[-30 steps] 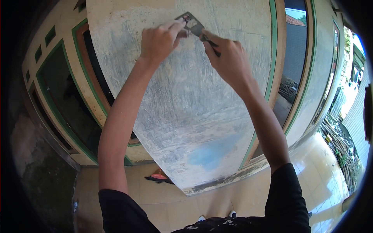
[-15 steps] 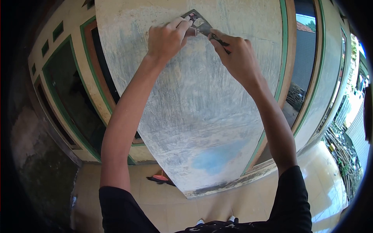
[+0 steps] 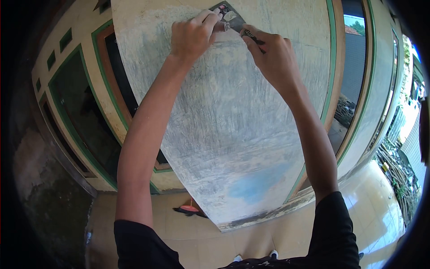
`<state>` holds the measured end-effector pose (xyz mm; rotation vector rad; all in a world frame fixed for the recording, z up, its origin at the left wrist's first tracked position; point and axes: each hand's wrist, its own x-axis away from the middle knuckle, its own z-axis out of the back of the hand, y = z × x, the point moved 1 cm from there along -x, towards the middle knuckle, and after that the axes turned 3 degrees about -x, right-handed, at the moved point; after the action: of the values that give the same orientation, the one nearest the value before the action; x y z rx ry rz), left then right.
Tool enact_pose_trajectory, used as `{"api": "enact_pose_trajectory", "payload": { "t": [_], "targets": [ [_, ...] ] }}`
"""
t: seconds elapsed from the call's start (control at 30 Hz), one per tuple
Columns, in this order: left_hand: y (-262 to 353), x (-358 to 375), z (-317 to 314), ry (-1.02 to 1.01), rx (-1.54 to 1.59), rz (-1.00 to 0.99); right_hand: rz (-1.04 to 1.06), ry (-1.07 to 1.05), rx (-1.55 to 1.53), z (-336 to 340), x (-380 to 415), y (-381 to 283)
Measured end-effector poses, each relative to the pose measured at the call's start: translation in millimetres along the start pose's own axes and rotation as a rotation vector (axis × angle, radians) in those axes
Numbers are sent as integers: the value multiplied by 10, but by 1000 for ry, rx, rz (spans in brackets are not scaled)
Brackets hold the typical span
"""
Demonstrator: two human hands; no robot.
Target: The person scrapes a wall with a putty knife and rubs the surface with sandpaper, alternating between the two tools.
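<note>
High on the wall, a putty knife (image 3: pixel 236 23) lies with its dark blade against the surface, its corner pointing up. My right hand (image 3: pixel 274 50) is closed around its black and red handle. At the blade's left side, my left hand (image 3: pixel 192 36) has its curled fingers pressed on the metal near the upper corner, with the thumb below. Pale filler smears mark the blade and the left fingertips. Under both hands spreads the wall (image 3: pixel 228 103), patchy grey and cream with rough vertical streaks and a light blue patch low down.
Green-trimmed windows flank the wall, a dark one (image 3: pixel 83 107) at left and a glass one (image 3: pixel 351 58) at right. A red and black broom head (image 3: pixel 190 209) rests on the tiled floor (image 3: pixel 179 228) by the wall's lower corner. Sticks (image 3: pixel 396 179) are piled outside at right.
Both hands and the putty knife have shifted slightly up in view, while the wall's lower edge and floor have moved a little down and right. The grip looks the same.
</note>
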<state>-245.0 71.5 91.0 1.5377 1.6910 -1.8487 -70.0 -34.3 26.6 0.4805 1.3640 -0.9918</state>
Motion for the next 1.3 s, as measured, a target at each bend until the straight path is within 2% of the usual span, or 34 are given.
{"api": "enact_pose_trajectory", "payload": {
  "t": [0.1, 0.23, 0.37, 0.4, 0.43, 0.47, 0.53, 0.57, 0.7, 0.77, 0.83, 0.9, 0.93, 0.97, 1.03, 1.17, 1.23, 1.27, 1.3],
  "targets": [
    [44, 67, 26, -21, 51, 86, 40, 46, 72, -31, 39, -37],
    [187, 176, 38, 44, 149, 133, -31, 32, -55, -115, 247, 0],
    [428, 383, 235, -38, 242, 100, -117, -13, -231, -112, 677, 85],
    [522, 474, 277, -123, 313, 126, -128, -8, -223, -42, 840, 93],
    [634, 586, 344, -208, 385, 154, -237, -40, -253, 48, 1042, 112],
    [771, 702, 475, -210, 469, 169, -337, -70, -279, 150, 1235, 135],
    [1081, 1008, 791, -240, 641, 263, -409, -13, -367, 257, 1767, 292],
    [1230, 1176, 964, -274, 728, 340, -509, -40, -367, 370, 2023, 319],
    [1787, 1816, 1647, -532, 1068, 1000, -874, -39, -464, 728, 3011, 296],
    [2144, 2152, 1868, -579, 1192, 1258, -928, -39, -484, 831, 3391, 277],
    [2552, 2488, 2052, -678, 1205, 1546, -1179, 72, -553, 920, 3727, 239],
    [2958, 2719, 2182, -602, 1232, 1804, -1283, 110, -689, 964, 4013, 258],
    [3096, 2768, 2267, -668, 1239, 2047, -1348, 103, -696, 981, 4079, 227],
    [3185, 2822, 2359, -743, 1339, 2196, -1392, 92, -708, 999, 4159, 229],
    [3374, 2928, 2494, -685, 1554, 2225, -1452, 93, -758, 1036, 4285, 250],
    [3620, 2986, 2505, -672, 1588, 2225, -1462, 49, -812, 1037, 4273, 339],
    [3643, 2860, 2405, -750, 1616, 2176, -1471, 16, -827, 1030, 4241, 445],
    [3644, 2817, 2345, -786, 1601, 2079, -1452, -33, -861, 1030, 4204, 502],
    [3681, 2737, 2291, -788, 1590, 2090, -1430, -83, -894, 1041, 4160, 551]
  ]
}}
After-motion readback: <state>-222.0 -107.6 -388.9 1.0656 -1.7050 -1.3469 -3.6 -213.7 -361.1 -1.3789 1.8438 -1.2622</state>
